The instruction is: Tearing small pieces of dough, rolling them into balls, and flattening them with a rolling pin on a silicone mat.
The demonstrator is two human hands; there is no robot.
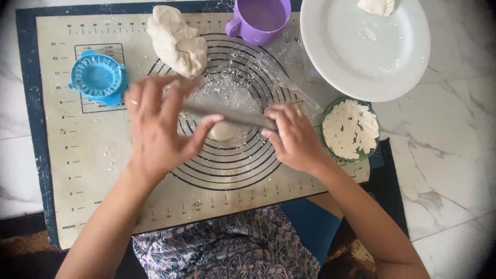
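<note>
While we roll, the small dough piece (223, 131) sits at the centre of the ringed baking mat (93, 155), under the thin rolling pin (227, 114). Our left hand (157, 124) presses with open, spread fingers; our right hand (292, 137) curls over the pin's end. Better to keep pressure even and light. The flour bowl (351, 129) waits at three o'clock, spare dough (178, 41) at eleven.

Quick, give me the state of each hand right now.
Left hand: open, palm pressing on the rolling pin over the small dough piece.
Right hand: fingers curled over the pin's other end.
</note>
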